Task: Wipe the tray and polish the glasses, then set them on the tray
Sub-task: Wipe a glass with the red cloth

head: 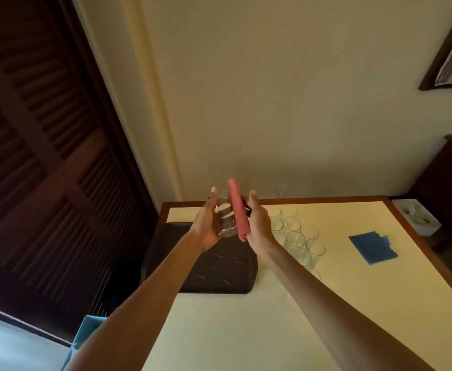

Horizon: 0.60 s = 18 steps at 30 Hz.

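At the frame's nine o'clock side a dark louvred door (45, 156) is filling the view, and a scrap of light blue fabric (90, 330) is showing at about seven o'clock. Next, the dark tray (219, 279) is lying flat on the cream table (246, 330), close to the table's left edge (pale streaks are showing on its surface).

The left hand (206, 228) is hanging in the air above the tray's far end. Its fingers are curling round a clear glass tumbler (224, 218) and gripping it from the nine o'clock side. The tumbler is roughly upright and off the table.

At the tumbler's three o'clock side, touching it, a pink cloth (238, 210) folded into a long strip is standing almost upright. The right hand (259, 223) is clasping this cloth against the glass with its thumb pointing to twelve o'clock. Its other fingers are mostly hidden behind the cloth.

At four o'clock from the right hand, a cluster of empty glasses (299, 236) is standing upright on the table, packed close together just beside the tray. At the cluster's three o'clock, apart from it, a blue cloth (372, 247) is lying flat. A framed picture (449, 49) is hanging on the wall at two o'clock.
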### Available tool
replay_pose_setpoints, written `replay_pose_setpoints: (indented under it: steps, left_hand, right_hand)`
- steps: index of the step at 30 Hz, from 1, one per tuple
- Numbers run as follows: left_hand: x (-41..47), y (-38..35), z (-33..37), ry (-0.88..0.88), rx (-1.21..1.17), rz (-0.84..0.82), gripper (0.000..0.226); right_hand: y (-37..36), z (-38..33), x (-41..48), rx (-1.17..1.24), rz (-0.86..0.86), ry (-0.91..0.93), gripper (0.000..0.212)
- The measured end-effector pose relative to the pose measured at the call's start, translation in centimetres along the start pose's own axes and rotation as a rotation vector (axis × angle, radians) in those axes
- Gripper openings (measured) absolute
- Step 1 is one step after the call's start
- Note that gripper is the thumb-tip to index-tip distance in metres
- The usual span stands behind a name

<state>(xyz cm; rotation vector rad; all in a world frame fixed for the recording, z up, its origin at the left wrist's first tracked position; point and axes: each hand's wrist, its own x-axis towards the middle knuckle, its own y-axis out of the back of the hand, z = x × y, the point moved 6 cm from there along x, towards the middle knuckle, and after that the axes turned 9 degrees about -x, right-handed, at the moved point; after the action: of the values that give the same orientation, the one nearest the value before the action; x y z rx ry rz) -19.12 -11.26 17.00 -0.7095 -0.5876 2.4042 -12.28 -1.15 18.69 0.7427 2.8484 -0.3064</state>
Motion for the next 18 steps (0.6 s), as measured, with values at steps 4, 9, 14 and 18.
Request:
replay_pose_setpoints:
  steps: [4,9,14,18]
  left_hand:
    - [0.7,-0.3,1.2,-0.006,-0.017,0.051,0.069]
    - [1.5,-1.2,3.2,-0.043,0.019,0.060,0.073]
    - [1.5,-2.1,5.0,-0.025,-0.135,-0.028,0.072]
    - [1.0,-2.8,4.7,-0.015,-0.160,-0.024,0.062]
  right_hand:
    - [0.5,-0.6,0.4,-0.192,0.081,0.235,0.011]
    - [-0.1,-3.4,0.7,-0.357,0.087,0.450,0.034]
    - [-0.5,-5.4,0.2,-0.601,0.198,0.815,0.017]
    - [-2.1,-5.9,0.1,-0.715,0.278,0.928,0.021]
